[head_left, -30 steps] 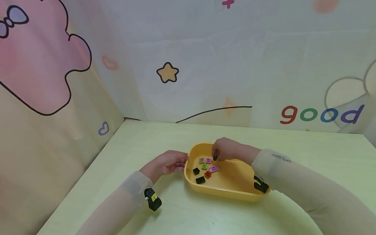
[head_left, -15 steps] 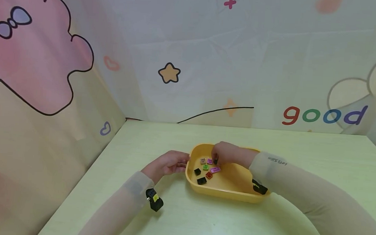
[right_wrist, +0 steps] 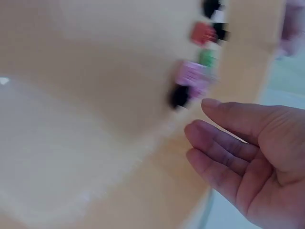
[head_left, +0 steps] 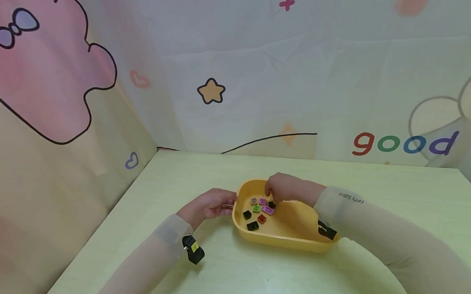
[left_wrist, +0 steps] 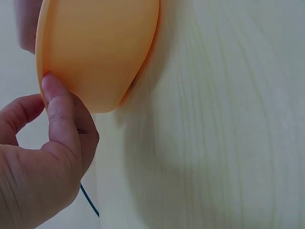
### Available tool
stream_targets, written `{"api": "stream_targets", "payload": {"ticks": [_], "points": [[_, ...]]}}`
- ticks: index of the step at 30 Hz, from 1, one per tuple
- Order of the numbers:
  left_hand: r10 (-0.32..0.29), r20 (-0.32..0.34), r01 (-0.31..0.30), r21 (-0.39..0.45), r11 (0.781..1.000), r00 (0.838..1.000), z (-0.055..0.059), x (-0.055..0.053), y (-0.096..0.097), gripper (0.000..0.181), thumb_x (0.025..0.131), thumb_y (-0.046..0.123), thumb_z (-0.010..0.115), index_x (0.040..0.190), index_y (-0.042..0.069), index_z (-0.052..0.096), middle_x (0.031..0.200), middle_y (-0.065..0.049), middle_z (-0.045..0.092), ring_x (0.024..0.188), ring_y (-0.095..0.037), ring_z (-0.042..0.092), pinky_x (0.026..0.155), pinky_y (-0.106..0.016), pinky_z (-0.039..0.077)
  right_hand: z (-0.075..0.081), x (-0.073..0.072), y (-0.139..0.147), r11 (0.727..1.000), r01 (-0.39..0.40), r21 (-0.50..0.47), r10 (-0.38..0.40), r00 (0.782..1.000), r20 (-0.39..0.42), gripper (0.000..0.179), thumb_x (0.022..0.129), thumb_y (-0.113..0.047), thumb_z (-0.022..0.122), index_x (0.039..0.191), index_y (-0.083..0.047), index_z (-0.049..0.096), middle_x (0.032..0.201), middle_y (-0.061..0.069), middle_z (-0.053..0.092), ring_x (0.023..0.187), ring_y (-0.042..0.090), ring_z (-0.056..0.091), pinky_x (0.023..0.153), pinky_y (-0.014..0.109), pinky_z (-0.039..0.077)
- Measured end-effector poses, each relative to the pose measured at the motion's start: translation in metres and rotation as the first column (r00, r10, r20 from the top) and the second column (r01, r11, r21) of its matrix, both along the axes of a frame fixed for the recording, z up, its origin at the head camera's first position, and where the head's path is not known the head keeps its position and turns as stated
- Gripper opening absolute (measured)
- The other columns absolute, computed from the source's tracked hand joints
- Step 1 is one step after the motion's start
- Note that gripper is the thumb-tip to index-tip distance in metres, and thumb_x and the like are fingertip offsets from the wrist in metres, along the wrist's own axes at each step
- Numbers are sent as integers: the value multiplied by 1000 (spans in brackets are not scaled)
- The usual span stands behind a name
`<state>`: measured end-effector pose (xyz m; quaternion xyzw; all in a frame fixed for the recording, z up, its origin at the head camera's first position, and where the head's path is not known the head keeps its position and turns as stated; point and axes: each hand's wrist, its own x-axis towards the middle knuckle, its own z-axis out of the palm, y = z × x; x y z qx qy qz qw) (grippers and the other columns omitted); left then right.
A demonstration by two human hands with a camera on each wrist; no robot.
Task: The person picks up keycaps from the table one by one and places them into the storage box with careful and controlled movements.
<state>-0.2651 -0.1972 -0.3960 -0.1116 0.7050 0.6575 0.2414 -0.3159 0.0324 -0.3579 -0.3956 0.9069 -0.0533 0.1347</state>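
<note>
A yellow tray (head_left: 286,243) stands on the table, and my left hand (head_left: 210,204) pinches its left rim. In the left wrist view, thumb and fingers of that hand (left_wrist: 52,143) lie on either side of the tray's edge (left_wrist: 105,47). Over the far side of the tray is my right hand (head_left: 284,187); in the right wrist view it (right_wrist: 252,167) holds nothing, thumb apart from its fingers. Just off its fingertips a black toy brick (head_left: 271,205) lies on the tray floor, beside a long pink brick (head_left: 268,210) and a small pink one (head_left: 262,201).
At the tray's left end lie a beige brick (head_left: 254,201), a green brick (head_left: 256,208), a red brick (head_left: 261,219) and two black bricks, one nearer the front wall (head_left: 252,226). A printed curtain (head_left: 263,77) hangs behind the table (head_left: 232,280).
My right hand has lowered the black brick to the tray floor, let go of it and lifted slightly. The long pink brick has turned a little. The left hand keeps its hold.
</note>
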Motion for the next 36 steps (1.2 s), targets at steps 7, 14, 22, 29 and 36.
{"api": "stream_targets", "payload": {"ticks": [7, 14, 22, 29, 36], "points": [[-12, -10, 12, -4, 1000, 1000, -2, 0, -1, 40, 102, 9, 55, 137, -10, 55, 90, -1, 65, 80, -10, 64, 66, -15, 61, 61, 17, 28, 995, -35, -94, 33, 999, -17, 20, 92, -5, 72, 112, 1, 73, 96, 10, 73, 82, 18, 65, 82, 36, 60], [0, -15, 0, -7, 1000, 1000, -1, 2, -3, 38, 101, 9, 55, 135, -9, 55, 89, -1, 64, 78, -9, 63, 64, -14, 60, 109, 42, 83, 981, 36, -190, -53, 995, -86, 19, 91, -10, 75, 109, -6, 74, 95, 1, 74, 85, 14, 66, 78, 36, 61], [-9, -14, 9, 16, 1000, 1000, -4, 2, -5, 35, 103, 11, 54, 132, -8, 57, 84, 1, 65, 73, -7, 63, 63, -13, 59, 102, 48, 152, 956, 224, -191, -245, 965, -95, 24, 91, -9, 76, 114, -3, 73, 95, -2, 74, 86, 14, 66, 74, 33, 64], [-31, -10, 32, 35, 999, 999, -7, 1, -5, 34, 104, 12, 54, 131, -7, 58, 84, 2, 67, 73, -6, 65, 65, -14, 61, 71, 48, 199, 923, 324, -209, -340, 940, -43, 26, 90, -10, 76, 114, -2, 72, 103, 5, 75, 91, 18, 68, 74, 35, 65], [-58, -14, 58, 39, 998, 998, -4, 2, -1, 34, 104, 12, 53, 131, -8, 57, 82, 3, 66, 71, -5, 65, 63, -13, 60, 24, 41, 217, 901, 371, -224, -371, 928, 41, 33, 89, -8, 76, 118, 5, 68, 111, 20, 72, 95, 29, 68, 76, 39, 65]]}}
